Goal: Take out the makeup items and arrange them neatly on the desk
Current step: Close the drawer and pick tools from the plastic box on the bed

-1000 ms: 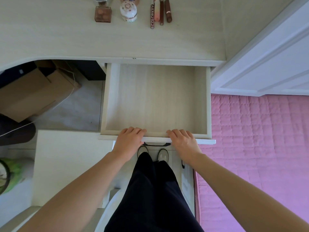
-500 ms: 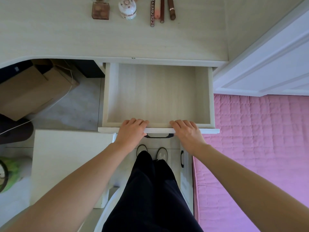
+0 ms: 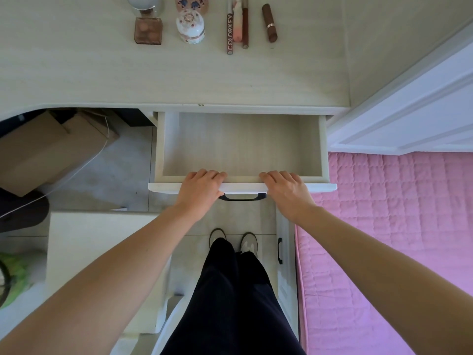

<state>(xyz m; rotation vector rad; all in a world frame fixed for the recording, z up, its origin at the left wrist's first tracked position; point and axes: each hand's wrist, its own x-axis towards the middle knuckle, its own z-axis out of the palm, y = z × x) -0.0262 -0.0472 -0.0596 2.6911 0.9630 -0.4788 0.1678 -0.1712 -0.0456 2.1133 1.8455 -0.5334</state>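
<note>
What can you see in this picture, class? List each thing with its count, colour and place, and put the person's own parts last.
desk: 1, pale wood, top.
perfume bottle: 1, brown, desk far edge.
round jar: 1, white patterned, beside bottle.
slim sticks: 3, brown and pink, side by side.
lipstick: 1, brown, right of sticks.
drawer: 1, pale wood, open, nothing visible inside.
cardboard box: 1, brown, under desk.
bedspread: 1, pink, right.
left hand: on drawer front.
right hand: on drawer front.
</note>
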